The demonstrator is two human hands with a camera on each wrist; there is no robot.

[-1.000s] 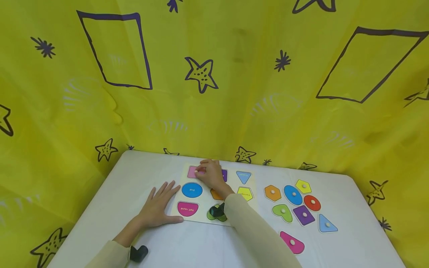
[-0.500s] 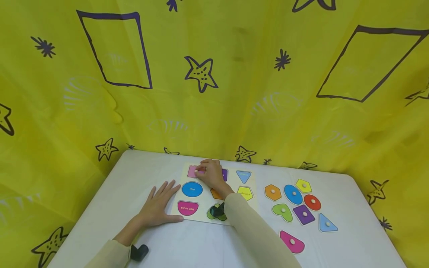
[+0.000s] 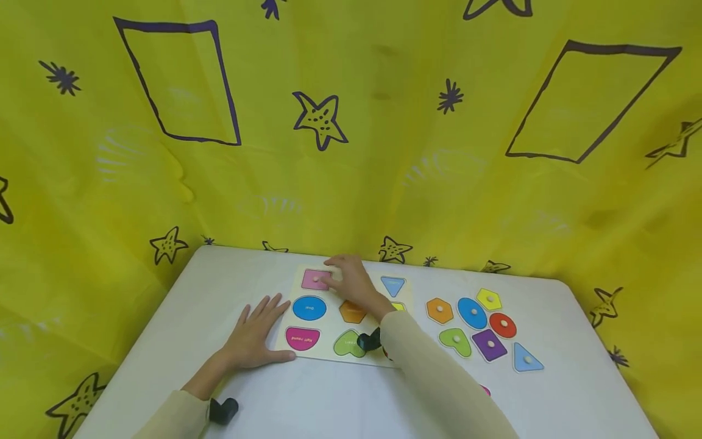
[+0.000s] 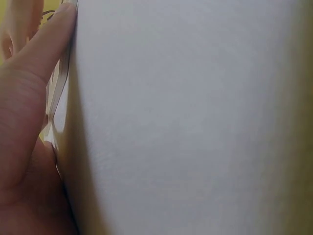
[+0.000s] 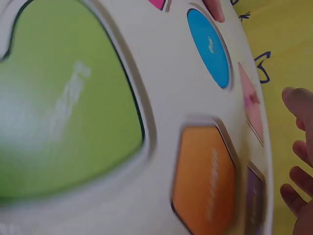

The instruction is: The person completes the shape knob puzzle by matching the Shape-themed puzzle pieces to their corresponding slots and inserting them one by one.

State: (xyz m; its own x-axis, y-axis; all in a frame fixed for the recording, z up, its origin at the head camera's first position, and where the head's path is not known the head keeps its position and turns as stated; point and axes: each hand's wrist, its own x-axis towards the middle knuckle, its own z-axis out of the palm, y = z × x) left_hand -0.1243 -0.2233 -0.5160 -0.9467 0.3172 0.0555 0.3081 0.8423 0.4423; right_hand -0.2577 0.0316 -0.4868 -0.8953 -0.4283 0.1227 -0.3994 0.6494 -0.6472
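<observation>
I read the pink square piece (image 3: 315,279) as seated in the far-left slot of the puzzle board (image 3: 333,305), its small knob showing bare. My right hand (image 3: 351,281) hovers just beside it on the right, fingers loosely curled and holding nothing that I can see; the right wrist view shows only fingertips (image 5: 297,147) above the board's far edge. My left hand (image 3: 258,335) lies flat, fingers spread, on the white surface (image 3: 307,402) with its thumb against the board's near-left corner.

What worries me: if the square is not fully down in its slot, a brush from my right sleeve (image 3: 439,378), which crosses the board's near-right part, could tip it out. That same sleeve covers several slots, so I could drag the board sideways should my left hand ease off. The loose pieces (image 3: 477,323) lie grouped on the right, a pink one (image 3: 485,390) partly hidden by my forearm; a careless sweep back could knock it toward the near edge.

The blue oval slot (image 3: 309,308), the orange hexagon slot (image 3: 352,311), the green heart slot (image 3: 348,344) and the pink half-round slot (image 3: 302,338) stand unfilled. All around hangs a yellow cloth (image 3: 351,122) drawn with stars and rectangles.
</observation>
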